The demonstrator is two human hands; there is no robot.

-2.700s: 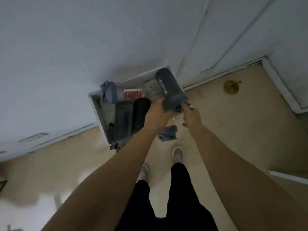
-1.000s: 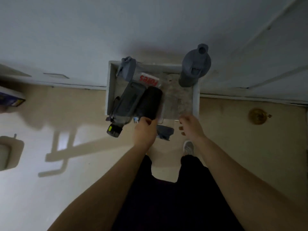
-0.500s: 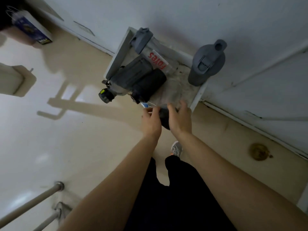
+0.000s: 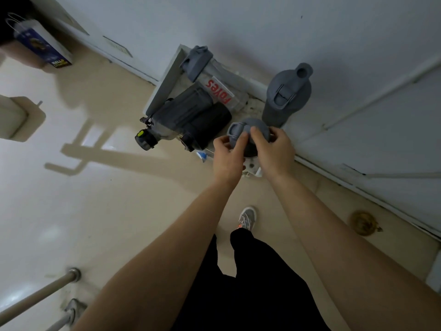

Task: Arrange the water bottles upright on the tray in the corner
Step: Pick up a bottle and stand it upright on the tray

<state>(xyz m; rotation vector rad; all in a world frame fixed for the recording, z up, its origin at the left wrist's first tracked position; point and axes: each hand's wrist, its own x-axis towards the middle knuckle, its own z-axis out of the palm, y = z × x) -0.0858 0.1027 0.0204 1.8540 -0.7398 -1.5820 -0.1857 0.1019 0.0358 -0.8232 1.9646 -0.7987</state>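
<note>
A white tray (image 4: 160,86) sits on the floor against the wall. A tall grey bottle (image 4: 285,96) stands upright at its far right corner. A clear bottle with red lettering (image 4: 219,90), a dark grey bottle with a yellow-dotted cap (image 4: 176,115) and a black bottle (image 4: 210,129) lie on their sides in the tray. Both hands hold a small grey bottle (image 4: 250,136) upright by its lid at the tray's near right. My left hand (image 4: 228,154) pinches the lid's left side. My right hand (image 4: 274,149) grips its right side.
White wall and door panels rise behind the tray. A blue paper bag (image 4: 39,45) stands at the far left. A brown spot (image 4: 362,223) marks the beige floor at right. Metal rails (image 4: 40,293) cross the lower left. My shoe (image 4: 248,217) is below the tray.
Both hands have lifted the small grey bottle from the floor in front of the tray and now hold it upright over the tray's near right part. The lying bottles have not moved.
</note>
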